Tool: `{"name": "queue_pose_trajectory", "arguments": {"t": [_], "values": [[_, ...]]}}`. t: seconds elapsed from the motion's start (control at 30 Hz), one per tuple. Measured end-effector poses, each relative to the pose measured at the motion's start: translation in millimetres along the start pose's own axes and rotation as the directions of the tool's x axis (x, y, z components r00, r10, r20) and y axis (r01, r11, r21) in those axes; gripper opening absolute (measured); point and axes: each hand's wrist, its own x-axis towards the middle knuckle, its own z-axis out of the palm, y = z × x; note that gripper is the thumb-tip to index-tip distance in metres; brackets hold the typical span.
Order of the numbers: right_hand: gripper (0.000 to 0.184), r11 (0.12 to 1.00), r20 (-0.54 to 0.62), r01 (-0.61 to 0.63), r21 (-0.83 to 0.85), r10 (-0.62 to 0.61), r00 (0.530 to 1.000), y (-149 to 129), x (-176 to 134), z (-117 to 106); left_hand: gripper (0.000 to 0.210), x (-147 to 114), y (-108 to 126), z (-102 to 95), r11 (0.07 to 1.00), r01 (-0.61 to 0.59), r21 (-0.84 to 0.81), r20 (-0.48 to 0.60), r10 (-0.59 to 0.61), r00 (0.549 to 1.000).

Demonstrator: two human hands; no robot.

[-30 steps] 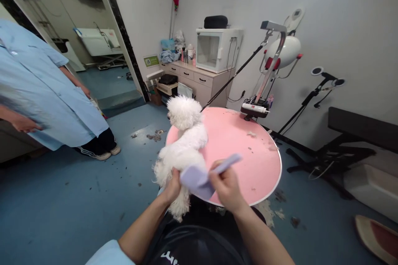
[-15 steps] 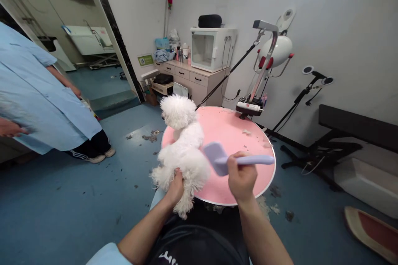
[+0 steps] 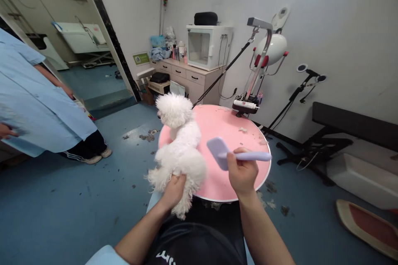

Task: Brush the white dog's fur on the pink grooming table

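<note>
A fluffy white dog [image 3: 183, 140] stands at the left side of a round pink grooming table [image 3: 224, 124], its rear toward me and its head turned left. My left hand [image 3: 175, 189] is closed on the dog's rear, at the tail or the fur there; the fingertips are partly sunk in the coat. My right hand [image 3: 243, 172] grips a lilac slicker brush [image 3: 253, 156] by its handle. The brush's flat head is over the pink tabletop, right of the dog and apart from its fur. A black strap [image 3: 222, 75] runs from the dog's neck area up to a metal arm.
A metal grooming arm [image 3: 259, 56] rises at the table's far edge beside a tool tray [image 3: 245, 105]. A person in a blue smock [image 3: 40, 99] stands at left. Fur clumps [image 3: 147, 136] lie on the floor. A black bench [image 3: 354, 124] is at right.
The view has shifted slightly. The brush has moved a little away from the dog's fur. My left hand stays at the dog's rear, its back turned up more.
</note>
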Motion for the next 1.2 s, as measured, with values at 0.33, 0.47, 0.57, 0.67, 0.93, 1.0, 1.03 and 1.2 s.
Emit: {"name": "queue_pose_trajectory", "arguments": {"t": [0.33,0.47,0.57,0.67,0.93,1.0,1.03,1.2], "values": [[0.008,0.978,0.281,0.157,0.140,-0.191,0.940,-7,5,4,0.039,-20,9,-2.9,0.997,-0.075,0.024,0.171,0.070,0.983],[0.007,0.965,0.105,0.233,0.119,-0.246,0.964,-9,0,7,0.037,-25,13,-3.5,0.996,-0.071,0.061,0.104,0.064,0.993],[0.008,0.946,0.113,0.275,0.174,-0.296,0.948,-11,-3,7,0.033,-27,13,-4.2,0.992,-0.105,0.069,0.122,0.096,0.988],[0.007,0.952,0.323,0.247,0.178,-0.294,0.899,-11,-4,8,0.027,-28,15,-5.1,0.993,-0.101,0.058,0.145,0.091,0.985],[0.008,0.959,0.325,0.260,0.115,-0.284,0.902,-13,-10,9,0.023,-31,22,-7.0,0.993,-0.097,0.066,0.169,0.085,0.982],[0.006,0.957,0.097,0.284,0.062,-0.289,0.952,-13,-11,8,0.029,-31,22,-6.5,0.991,-0.130,0.031,0.177,0.122,0.977],[0.006,0.953,0.026,0.295,0.062,-0.297,0.955,-13,-12,8,0.031,-31,22,-6.2,0.990,-0.141,0.026,0.182,0.134,0.974],[0.007,0.971,0.319,0.227,0.070,-0.237,0.918,-13,-15,9,0.021,-30,21,-4.3,0.990,-0.102,0.101,0.188,0.081,0.979]]}}
